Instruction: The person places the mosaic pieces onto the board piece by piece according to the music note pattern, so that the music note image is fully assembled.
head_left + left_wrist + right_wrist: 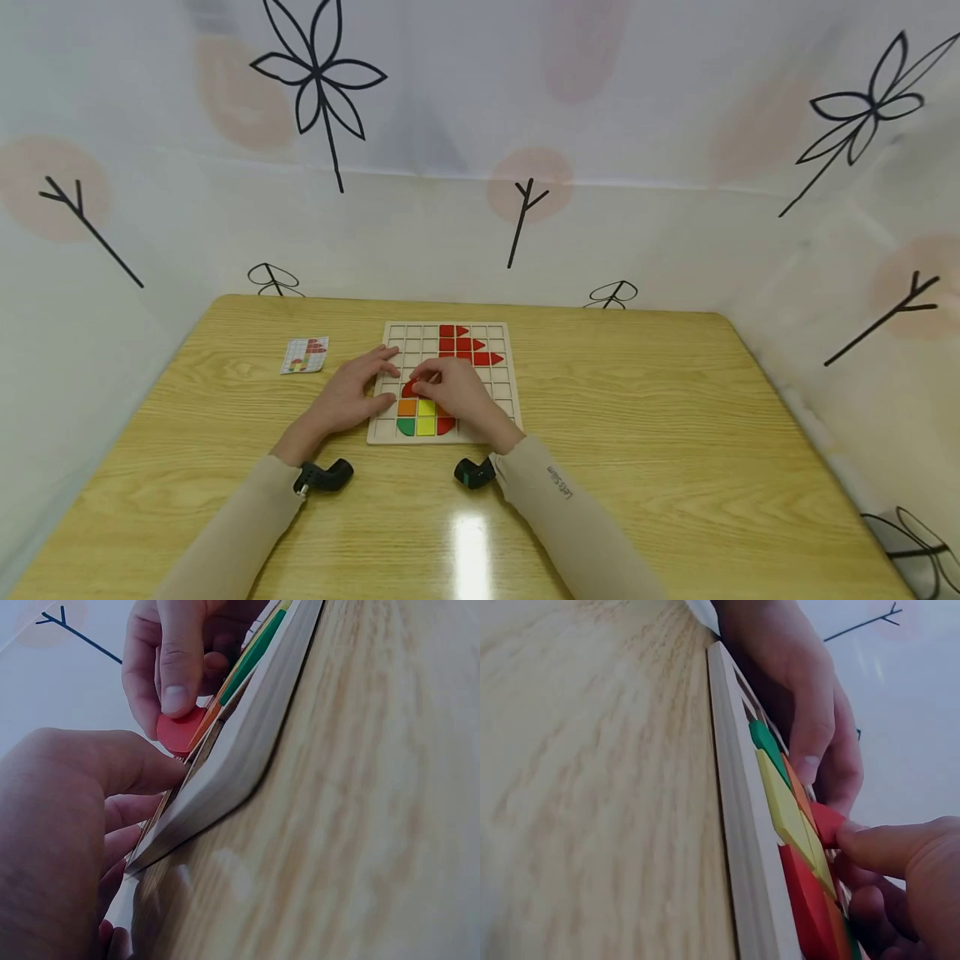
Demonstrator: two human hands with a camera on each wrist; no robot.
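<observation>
A wooden grid board lies on the table with colored tiles in its cells. My right hand pinches a red rounded tile between thumb and fingers, at the cell above an orange square. Below that square sits a green rounded tile, with yellow squares to its right and a red rounded tile beyond. My left hand rests along the board's left side, fingers spread, its thumb tip at the board in the left wrist view. Part of the grid is hidden beneath the right hand.
Stepped rows of red squares and pointed tiles fill cells in the board's upper right. Left of the board lies a small card printed with a colored grid pattern. A patterned white cloth hangs behind the wooden table.
</observation>
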